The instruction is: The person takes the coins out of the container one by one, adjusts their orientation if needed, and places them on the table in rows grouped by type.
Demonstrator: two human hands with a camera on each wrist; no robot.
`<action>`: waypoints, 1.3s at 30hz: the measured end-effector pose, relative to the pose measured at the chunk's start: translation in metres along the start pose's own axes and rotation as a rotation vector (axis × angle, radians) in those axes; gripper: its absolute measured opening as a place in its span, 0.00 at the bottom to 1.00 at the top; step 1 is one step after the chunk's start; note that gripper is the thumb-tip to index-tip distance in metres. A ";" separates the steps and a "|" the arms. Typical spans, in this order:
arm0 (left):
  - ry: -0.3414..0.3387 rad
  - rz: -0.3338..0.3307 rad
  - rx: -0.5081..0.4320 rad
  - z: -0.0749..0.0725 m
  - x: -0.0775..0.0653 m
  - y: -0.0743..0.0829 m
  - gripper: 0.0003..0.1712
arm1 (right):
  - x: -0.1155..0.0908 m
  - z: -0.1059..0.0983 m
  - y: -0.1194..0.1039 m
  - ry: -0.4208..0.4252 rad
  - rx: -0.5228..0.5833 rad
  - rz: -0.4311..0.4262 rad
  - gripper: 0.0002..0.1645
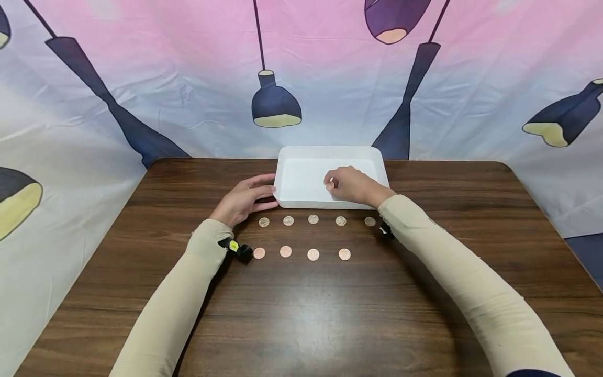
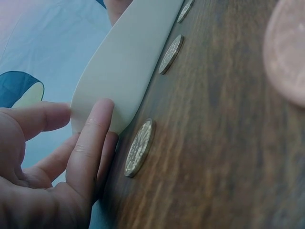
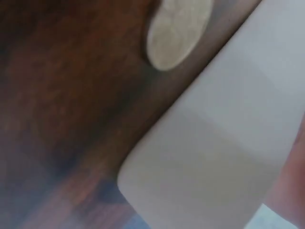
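Observation:
A white tray (image 1: 301, 204) sits at the table's far edge. My left hand (image 1: 242, 201) rests against its left end with fingers extended; in the left wrist view those fingers (image 2: 90, 138) touch the tray's outer wall (image 2: 128, 62). Over the tray's inside, my right hand (image 1: 353, 186) pinches a copper-coloured coin (image 1: 331, 185) between thumb and curled fingers. In front of the tray lies a row of several duller, silvery-gold coins (image 1: 313, 219). Nearer to me is a second row of several copper-coloured coins (image 1: 313, 255). The right wrist view shows mostly tray wall and one coin (image 3: 178, 33).
The dark wooden table (image 1: 301, 319) extends toward me and to both sides. Behind it hangs a cloth backdrop (image 1: 207, 84) printed with lamps. A black wrist camera (image 1: 244, 254) on my left sleeve is close to the leftmost copper-coloured coin.

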State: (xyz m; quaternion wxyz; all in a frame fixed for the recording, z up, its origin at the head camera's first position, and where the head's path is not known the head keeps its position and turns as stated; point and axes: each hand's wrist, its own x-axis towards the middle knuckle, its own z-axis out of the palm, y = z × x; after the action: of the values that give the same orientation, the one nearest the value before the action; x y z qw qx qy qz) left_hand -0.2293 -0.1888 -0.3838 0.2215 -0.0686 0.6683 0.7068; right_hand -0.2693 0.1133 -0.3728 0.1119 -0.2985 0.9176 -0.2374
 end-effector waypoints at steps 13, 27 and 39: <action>-0.006 -0.006 0.005 0.000 0.001 0.000 0.35 | -0.035 -0.018 -0.004 0.125 -0.068 -0.059 0.13; 0.005 0.001 0.009 0.002 0.002 -0.001 0.34 | -0.114 -0.023 -0.008 0.246 0.046 -0.103 0.12; 0.005 0.001 0.011 0.002 0.002 -0.001 0.35 | -0.153 0.004 0.002 0.144 0.180 -0.019 0.13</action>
State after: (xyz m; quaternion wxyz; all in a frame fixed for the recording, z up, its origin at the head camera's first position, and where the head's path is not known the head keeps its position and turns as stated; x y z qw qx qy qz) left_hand -0.2298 -0.1863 -0.3852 0.2199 -0.0686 0.6727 0.7032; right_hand -0.1473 0.2050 -0.3670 0.0700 -0.2783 0.8952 -0.3409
